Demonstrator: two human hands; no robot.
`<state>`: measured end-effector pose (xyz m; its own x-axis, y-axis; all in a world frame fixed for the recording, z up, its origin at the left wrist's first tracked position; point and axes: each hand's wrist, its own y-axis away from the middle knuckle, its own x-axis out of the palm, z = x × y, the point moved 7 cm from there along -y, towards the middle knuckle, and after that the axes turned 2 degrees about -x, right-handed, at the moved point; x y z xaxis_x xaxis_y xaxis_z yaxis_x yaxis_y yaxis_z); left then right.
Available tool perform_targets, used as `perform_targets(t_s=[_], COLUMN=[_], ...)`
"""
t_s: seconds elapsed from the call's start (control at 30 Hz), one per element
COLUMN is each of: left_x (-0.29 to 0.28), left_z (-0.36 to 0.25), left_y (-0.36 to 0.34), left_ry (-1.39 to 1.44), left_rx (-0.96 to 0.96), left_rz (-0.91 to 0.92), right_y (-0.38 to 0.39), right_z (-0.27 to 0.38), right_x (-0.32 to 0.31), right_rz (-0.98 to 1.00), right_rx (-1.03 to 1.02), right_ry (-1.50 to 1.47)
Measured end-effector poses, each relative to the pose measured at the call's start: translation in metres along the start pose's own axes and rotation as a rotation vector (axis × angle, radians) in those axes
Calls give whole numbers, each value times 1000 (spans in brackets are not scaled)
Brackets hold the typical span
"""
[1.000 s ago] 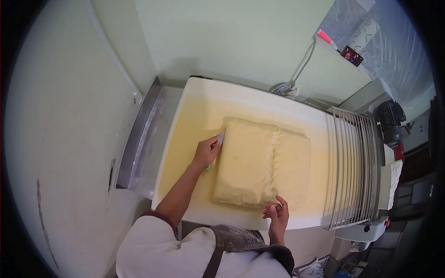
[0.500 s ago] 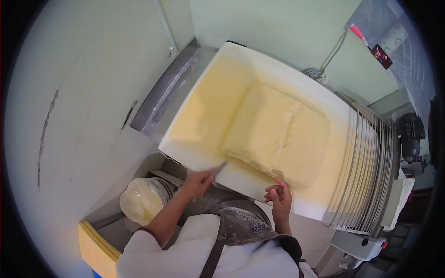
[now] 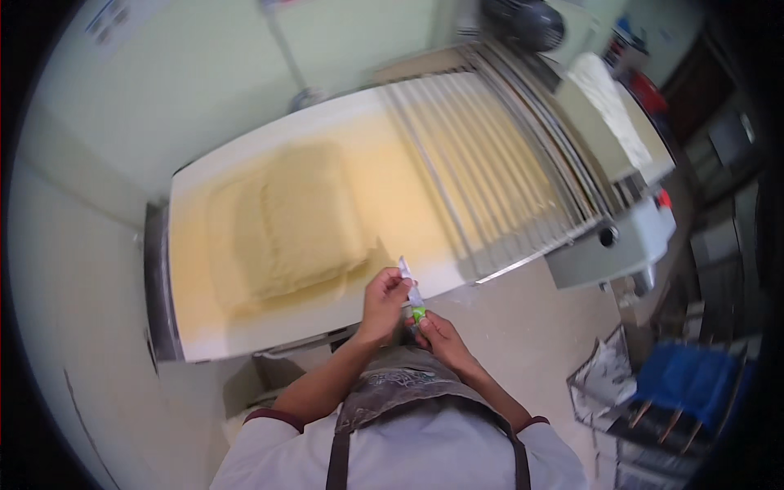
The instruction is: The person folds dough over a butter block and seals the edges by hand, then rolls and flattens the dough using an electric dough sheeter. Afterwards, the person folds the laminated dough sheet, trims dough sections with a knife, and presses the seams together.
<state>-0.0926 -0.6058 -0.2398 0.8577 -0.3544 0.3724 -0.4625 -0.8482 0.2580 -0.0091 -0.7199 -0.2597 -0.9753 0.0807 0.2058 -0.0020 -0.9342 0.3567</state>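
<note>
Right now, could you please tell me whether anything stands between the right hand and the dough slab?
Yes: in this view, the left hand and the green-handled tool lie between the right hand and the dough slab. Nothing else visible does.

Bare belt (image 3: 380, 171) lies open between the obstructing dough (image 3: 302, 216) and metal bars (image 3: 542, 128).

Your view is fairly bright over the worktop (image 3: 392, 180) but dim at far right. A broad, soft-edged shadow darkens the pale slab (image 3: 298, 220). Motion blur smears most outlines, and fisheye distortion bows straight edges toward the black rim.
</note>
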Motion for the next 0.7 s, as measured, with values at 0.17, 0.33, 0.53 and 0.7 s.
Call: perform_targets(t_s=[0.17,0.33,0.53,0.7], left_x=[52,18,-103,-183], left_z=[21,-13,-100,-148], left_y=[-22,-30,-38,-27], left_ry=[-208,-182,-533,-1409], left_rx=[-9,190,474,612], left_rz=[156,-55,-407,-653], right_y=[55,88,36,-50], right_z=[-35,-129,-146,-112], right_x=[-75,-163,-306,-364], right_rz=[-119,-254,-1071,-1069], right_rx=[30,223,120,220], right_ry=[-33,-232,531,787])
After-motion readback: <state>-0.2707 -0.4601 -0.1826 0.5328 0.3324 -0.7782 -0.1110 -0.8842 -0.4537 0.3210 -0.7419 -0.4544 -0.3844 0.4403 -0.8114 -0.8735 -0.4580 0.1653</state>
